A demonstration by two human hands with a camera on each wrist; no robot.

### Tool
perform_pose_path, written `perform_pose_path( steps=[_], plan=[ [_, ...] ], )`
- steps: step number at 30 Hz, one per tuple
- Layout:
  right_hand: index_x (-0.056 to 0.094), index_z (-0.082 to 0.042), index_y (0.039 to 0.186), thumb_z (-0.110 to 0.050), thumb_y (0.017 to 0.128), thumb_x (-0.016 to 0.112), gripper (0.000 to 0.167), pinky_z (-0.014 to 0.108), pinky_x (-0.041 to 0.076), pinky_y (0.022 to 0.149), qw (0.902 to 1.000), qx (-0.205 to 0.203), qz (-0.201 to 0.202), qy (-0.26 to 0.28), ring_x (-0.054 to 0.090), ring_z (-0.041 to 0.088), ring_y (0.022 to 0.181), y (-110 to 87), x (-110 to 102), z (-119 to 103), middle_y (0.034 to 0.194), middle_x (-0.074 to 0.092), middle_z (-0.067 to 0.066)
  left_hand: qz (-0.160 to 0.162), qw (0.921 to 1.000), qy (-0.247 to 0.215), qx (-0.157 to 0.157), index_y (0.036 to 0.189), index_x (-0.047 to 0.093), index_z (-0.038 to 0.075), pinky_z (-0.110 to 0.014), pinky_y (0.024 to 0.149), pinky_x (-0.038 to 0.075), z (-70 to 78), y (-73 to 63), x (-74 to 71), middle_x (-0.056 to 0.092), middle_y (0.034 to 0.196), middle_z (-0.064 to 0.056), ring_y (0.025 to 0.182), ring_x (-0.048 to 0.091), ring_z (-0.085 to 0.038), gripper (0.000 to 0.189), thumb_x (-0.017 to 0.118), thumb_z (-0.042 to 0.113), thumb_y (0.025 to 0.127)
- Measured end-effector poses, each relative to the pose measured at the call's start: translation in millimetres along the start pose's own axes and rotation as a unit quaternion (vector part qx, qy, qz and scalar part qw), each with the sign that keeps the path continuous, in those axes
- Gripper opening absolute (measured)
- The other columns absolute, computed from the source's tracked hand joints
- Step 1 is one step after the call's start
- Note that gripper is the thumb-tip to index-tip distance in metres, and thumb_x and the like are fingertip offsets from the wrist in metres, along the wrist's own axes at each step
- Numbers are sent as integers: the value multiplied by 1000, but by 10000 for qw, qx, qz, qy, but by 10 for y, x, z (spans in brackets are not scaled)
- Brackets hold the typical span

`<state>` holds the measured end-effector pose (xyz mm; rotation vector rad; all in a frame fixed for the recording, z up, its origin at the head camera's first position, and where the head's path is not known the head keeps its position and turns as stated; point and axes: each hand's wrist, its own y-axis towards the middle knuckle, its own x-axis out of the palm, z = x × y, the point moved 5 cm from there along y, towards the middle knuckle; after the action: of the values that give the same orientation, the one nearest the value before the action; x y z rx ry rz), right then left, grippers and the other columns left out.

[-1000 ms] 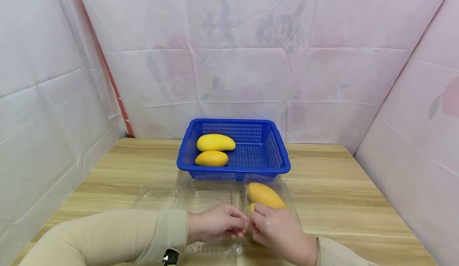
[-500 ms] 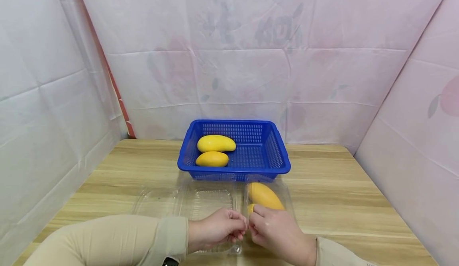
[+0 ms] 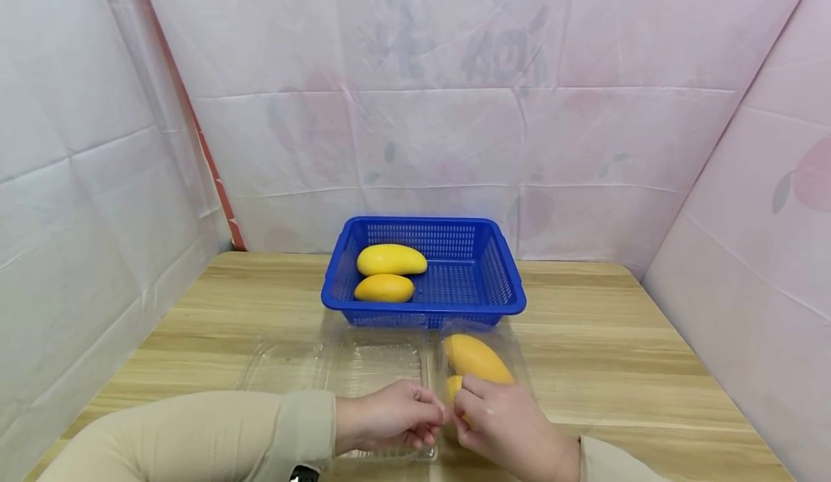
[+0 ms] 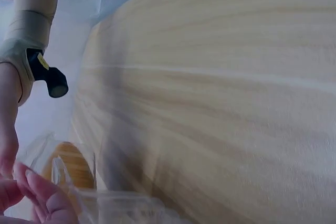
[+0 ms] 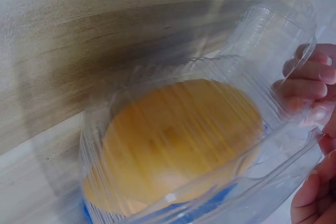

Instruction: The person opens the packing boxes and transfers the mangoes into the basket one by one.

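Note:
A lidded clear plastic clamshell box (image 3: 519, 366) holds two mangoes; one mango (image 3: 479, 359) shows well, while the other mango (image 3: 452, 388) is partly hidden behind my fingers. My left hand (image 3: 394, 415) pinches the near left edge of this box. Beside it, my right hand (image 3: 509, 421) pinches the same edge, with curled fingers and the two hands nearly touching. Through the ribbed plastic in the right wrist view, a mango (image 5: 184, 140) fills the middle. In the left wrist view, my left fingers (image 4: 52, 198) are at the box's rim.
Behind the boxes stands a blue basket (image 3: 454, 309) with a yellow mango (image 3: 389, 259) and an orange-yellow mango (image 3: 384, 288) on its left side. An unfolded clear clamshell (image 3: 383, 363) lies under and left of my left hand. Fabric walls (image 3: 441, 143) enclose the wooden table (image 3: 617, 352).
The filled box has shifted and turned slightly to the left, uncovering more of the nearer mango. Both hands keep their pinch at the edge, with only small movements.

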<state>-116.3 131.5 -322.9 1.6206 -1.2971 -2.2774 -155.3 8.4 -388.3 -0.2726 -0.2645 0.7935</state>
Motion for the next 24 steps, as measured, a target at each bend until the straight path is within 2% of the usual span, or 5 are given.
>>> perform_pose_path(
  steps=[5, 11, 17, 19, 24],
  plan=[
    [53, -19, 67, -12, 53, 76, 28, 7, 32, 47, 9998, 66, -153, 99, 40, -2, 55, -4, -13, -18, 68, 42, -13, -319, 9983, 313, -362, 82, 62, 2, -13, 46, 39, -13, -27, -29, 54, 62, 3, 51, 49, -2, 14, 54, 11, 90],
    [51, -21, 64, -12, 53, 74, 27, 6, 27, 46, 9999, 87, -99, 109, 34, -3, 54, -9, -14, -39, 66, 38, -13, -348, 9945, 883, -449, 93, 66, -7, -14, 44, 40, 63, -60, -98, 56, 63, 2, 49, 52, -3, 25, 52, 13, 90],
    [49, -20, 62, -13, 51, 72, 26, 6, 27, 47, 9995, -296, 35, 92, 33, -1, 54, -44, -6, -66, 65, 38, -12, -53, 9879, 1510, -358, 90, 68, -3, -15, 43, 40, 195, 38, -247, 55, 64, -1, 49, 54, -5, 23, 52, 12, 89],
    [49, -20, 63, -13, 63, 64, 16, 7, 28, 46, 9986, -528, 10, -22, 33, -1, 53, -70, 15, -90, 66, 38, -11, 168, 9851, 1692, -271, 90, 68, -4, -17, 43, 41, 265, 109, -324, 55, 64, -2, 51, 55, -7, 21, 54, 12, 89],
    [45, -20, 63, -15, 66, 66, 21, 10, 21, 42, 9949, -609, -781, -204, 25, -2, 49, -152, 132, -154, 64, 34, -11, 617, 9747, 2139, -182, 97, 67, -1, -26, 50, 47, 457, 278, -535, 61, 72, -6, 63, 62, -17, 20, 55, 14, 90]
  ],
)
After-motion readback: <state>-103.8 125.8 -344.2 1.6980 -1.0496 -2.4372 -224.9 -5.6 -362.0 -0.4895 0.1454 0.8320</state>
